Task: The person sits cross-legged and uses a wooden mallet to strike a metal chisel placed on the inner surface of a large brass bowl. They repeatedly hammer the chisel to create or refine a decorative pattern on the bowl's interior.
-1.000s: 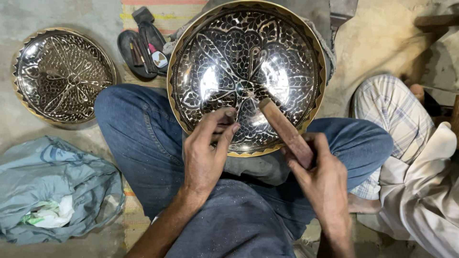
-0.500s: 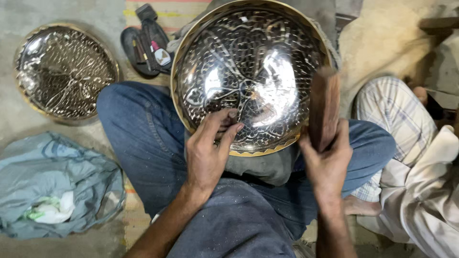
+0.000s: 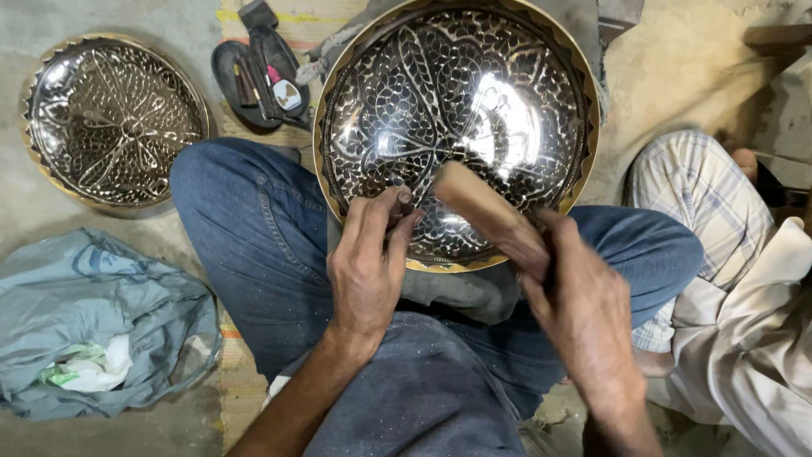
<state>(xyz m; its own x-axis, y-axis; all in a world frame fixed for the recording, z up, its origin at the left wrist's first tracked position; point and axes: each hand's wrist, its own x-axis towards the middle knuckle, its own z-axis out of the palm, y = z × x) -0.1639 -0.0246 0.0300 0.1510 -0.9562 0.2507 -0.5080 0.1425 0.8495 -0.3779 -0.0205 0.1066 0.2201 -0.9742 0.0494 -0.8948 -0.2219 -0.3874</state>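
While the big engraved metal bowl (image 3: 457, 127) leans on the seated person's jeans-clad lap, the left hand (image 3: 368, 262) pinches a small chisel (image 3: 397, 207) against its near inner surface. The right hand (image 3: 584, 305) is wrapped tight around a wooden mallet (image 3: 486, 211), its head just beside the chisel. Far left on the floor lies a second engraved bowl (image 3: 114, 118); nearer, a crumpled grey bag (image 3: 101, 322).
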